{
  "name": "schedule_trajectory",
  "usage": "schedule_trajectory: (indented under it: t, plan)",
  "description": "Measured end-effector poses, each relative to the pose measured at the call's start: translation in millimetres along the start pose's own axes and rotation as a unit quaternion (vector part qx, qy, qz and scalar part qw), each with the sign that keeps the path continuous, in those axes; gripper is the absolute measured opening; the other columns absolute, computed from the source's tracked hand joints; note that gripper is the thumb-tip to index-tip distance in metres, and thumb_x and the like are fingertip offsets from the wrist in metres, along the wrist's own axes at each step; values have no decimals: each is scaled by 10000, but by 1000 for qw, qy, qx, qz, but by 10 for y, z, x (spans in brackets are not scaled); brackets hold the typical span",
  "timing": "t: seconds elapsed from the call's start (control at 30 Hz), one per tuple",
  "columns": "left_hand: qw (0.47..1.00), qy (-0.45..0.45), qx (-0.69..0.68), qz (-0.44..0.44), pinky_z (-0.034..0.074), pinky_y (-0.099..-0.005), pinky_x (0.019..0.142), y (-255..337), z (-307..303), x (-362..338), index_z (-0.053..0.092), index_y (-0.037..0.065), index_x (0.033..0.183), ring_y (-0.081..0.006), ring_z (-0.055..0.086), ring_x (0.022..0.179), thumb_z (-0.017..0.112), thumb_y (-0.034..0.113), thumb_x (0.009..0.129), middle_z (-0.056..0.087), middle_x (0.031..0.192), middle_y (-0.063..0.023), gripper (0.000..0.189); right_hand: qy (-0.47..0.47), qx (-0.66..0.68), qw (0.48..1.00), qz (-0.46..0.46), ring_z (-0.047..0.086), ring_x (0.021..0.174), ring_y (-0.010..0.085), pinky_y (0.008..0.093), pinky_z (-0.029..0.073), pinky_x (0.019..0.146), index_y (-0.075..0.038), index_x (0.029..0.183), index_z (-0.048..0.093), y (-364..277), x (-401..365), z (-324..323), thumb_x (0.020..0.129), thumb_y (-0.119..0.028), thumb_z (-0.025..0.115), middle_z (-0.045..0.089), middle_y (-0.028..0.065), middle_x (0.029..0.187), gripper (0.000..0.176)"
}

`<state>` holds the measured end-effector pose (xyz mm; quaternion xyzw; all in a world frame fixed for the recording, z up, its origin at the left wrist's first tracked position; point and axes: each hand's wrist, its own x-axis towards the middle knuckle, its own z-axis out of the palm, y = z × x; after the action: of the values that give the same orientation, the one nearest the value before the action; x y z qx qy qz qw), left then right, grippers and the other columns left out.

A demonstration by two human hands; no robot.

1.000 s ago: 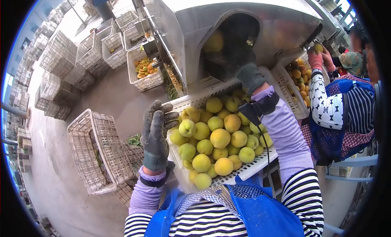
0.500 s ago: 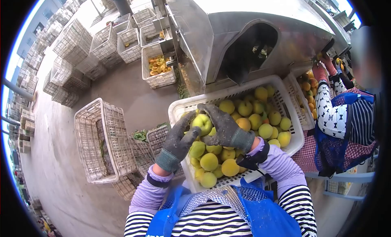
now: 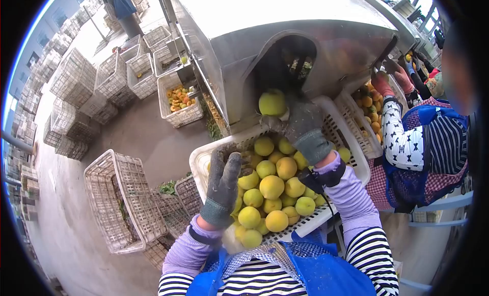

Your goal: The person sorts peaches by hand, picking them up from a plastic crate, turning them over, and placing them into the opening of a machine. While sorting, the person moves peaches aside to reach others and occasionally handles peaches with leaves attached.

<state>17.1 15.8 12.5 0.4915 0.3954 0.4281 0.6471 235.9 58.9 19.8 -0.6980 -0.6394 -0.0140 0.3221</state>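
At the dark opening [image 3: 291, 59] of the metal machine, a yellow-green peach [image 3: 272, 102] sits at the fingertips of my right hand [image 3: 305, 127], which wears a dirty grey glove. The thumb lies just under the fruit; the other fingers are partly blurred. My left hand [image 3: 223, 178], gloved the same way, holds nothing and hovers with fingers apart over the left side of a white plastic crate [image 3: 199, 161]. Several yellow and green peaches [image 3: 271, 187] fill that crate below both hands.
A co-worker in a striped top [image 3: 447, 143] reaches over a crate of orange fruit [image 3: 368, 103] on the right. An upright crate [image 3: 122, 204] stands at left. Behind it are stacked crates [image 3: 71, 79] and a crate of orange fruit pieces [image 3: 178, 98].
My hands have parted. The right one has carried the peach up and forward to the machine's opening, while the left has let go of it and stays over the crate. The view has shifted slightly.
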Motion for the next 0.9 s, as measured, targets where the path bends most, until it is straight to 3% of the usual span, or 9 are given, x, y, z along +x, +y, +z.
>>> schedule_trajectory:
  t: [0.2,0.27,0.3,0.4,0.5,0.6,0.7,0.73,0.9]
  plan:
    - [998,52,-32,9,542,-338,860,-160,-153,107,458,26,1361,-224,638,1053,498,216,1036,581,1244,-119,379,113,-89,985,-94,659,921,356,453,544,763,-103,1201,608,28,306,120,722,-466,809,651,144,1092,633]
    - [996,62,-70,-2,541,-337,856,-124,-183,78,460,27,1359,-225,638,1054,507,201,1029,580,1245,-119,376,40,-39,997,-58,646,959,354,464,541,772,-109,1216,586,-50,-91,-68,716,-460,814,627,151,1115,652]
    - [993,70,-92,-3,541,-337,854,-95,-180,55,461,28,1357,-226,638,1054,512,194,1026,579,1245,-119,374,-95,-37,991,-84,638,978,355,471,538,777,-111,1243,560,-36,-350,-41,702,-455,822,609,154,1131,692]
    - [997,46,-57,-4,540,-334,855,-97,-195,42,465,31,1350,-221,639,1048,525,179,1014,581,1230,-112,371,-453,-108,867,-176,629,1012,342,479,528,792,-116,1276,517,16,-1154,210,674,-434,840,588,138,1151,754]
    - [1000,9,-5,-14,532,-334,854,-153,-202,1,453,35,1377,-210,617,1067,555,209,995,568,1233,-102,432,-465,-138,849,-212,594,1097,317,442,518,844,-129,1349,477,140,-1393,323,661,-419,848,558,122,1195,834]
    - [995,-24,47,-84,522,-338,845,-111,-184,-119,422,30,1430,-198,573,1107,579,278,982,538,1277,-106,535,-283,53,943,-166,544,1147,304,418,493,903,-139,1439,434,146,-1348,11,654,-400,852,529,127,1248,927]
    - [969,-138,88,-186,502,-353,940,176,7,-266,410,21,1446,-208,548,1162,630,346,949,521,1325,-117,633,-167,8,963,-211,512,1176,317,405,471,951,-143,1513,369,-176,-1171,-381,648,-360,858,498,140,1307,1017]
    - [974,-151,36,-165,494,-344,950,114,29,-267,421,18,1417,-199,551,1142,674,322,921,526,1292,-116,634,-134,3,954,-269,501,1189,334,425,462,980,-113,1523,356,-192,-1181,-434,642,-343,871,491,137,1330,1046]
    - [990,-141,-1,17,448,-347,1029,-186,17,-266,455,14,1287,-190,553,1103,865,178,749,512,1224,-95,696,-62,184,977,-83,525,1130,316,417,477,944,-1,1468,374,-245,-1261,-636,606,-388,913,491,182,1280,1088]
